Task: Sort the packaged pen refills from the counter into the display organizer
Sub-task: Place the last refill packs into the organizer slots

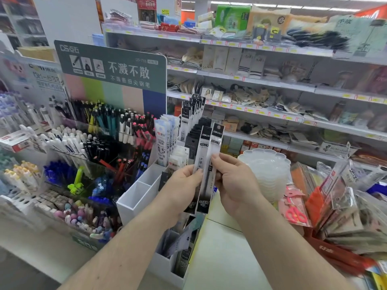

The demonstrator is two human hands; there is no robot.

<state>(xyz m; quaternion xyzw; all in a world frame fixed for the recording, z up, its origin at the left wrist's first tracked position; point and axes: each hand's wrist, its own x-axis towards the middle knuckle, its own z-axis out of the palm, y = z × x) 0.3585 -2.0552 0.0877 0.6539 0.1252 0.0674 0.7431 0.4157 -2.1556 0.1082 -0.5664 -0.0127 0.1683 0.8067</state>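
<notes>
The refill packets (206, 164) are long, narrow sleeves of thin plastic, dark at the top and bottom and clear in the middle, and they look very light and slightly bendy, stiffened only by the thin refill inside. The film is probably slick, so a pinch across the flat faces near the middle should hold best; taking one by the very end would likely let it droop or swing. Two packets are up in the air at the centre of the scene, standing nearly upright side by side and touching, just right of the white organizer (138, 197). The left hand (184, 185) has its fingers curled round the left edge of the packets at mid-height, thumb on the near face. The right hand (234, 181) pinches the right-hand packet, thumb pressed on its front and fingers bent in behind, so neither hand is spread wide. Behind the packets, the far slots of the organizer already hold more upright packets (184, 130), while the near-left slots look empty. The pale counter (219, 248) lies below the forearms, with a stack of clear scalloped trays (266, 164) to the right.
</notes>
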